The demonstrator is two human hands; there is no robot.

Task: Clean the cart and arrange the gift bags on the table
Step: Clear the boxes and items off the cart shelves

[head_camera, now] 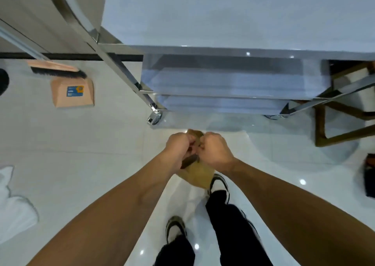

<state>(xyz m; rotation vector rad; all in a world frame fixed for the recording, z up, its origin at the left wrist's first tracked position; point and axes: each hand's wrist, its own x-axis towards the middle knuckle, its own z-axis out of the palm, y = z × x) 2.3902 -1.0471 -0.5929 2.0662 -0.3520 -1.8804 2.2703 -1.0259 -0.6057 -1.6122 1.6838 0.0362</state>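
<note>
Closest to us, we stand on a glossy white floor (113,144), shoes and dark trousers below our forearms. Both hands meet in front of us over a brown paper gift bag (199,176): our left hand (178,148) and right hand (216,149) each have a grip clamped on the bag's top, fingers curled around what looks like its handles or folded rim, though blur hides the detail. The bag hangs in the air between us and the cart, not resting on anything.

Just beyond stands the steel cart (223,83), its shelves bare as far as we can see; whether they are wiped we cannot tell. Left of it lie a brush (58,71) and a dustpan (73,93) on the floor.

We judge the arranging barely begun: one bag in hand, none visibly placed, and no bench clearly identifiable in view.
</note>
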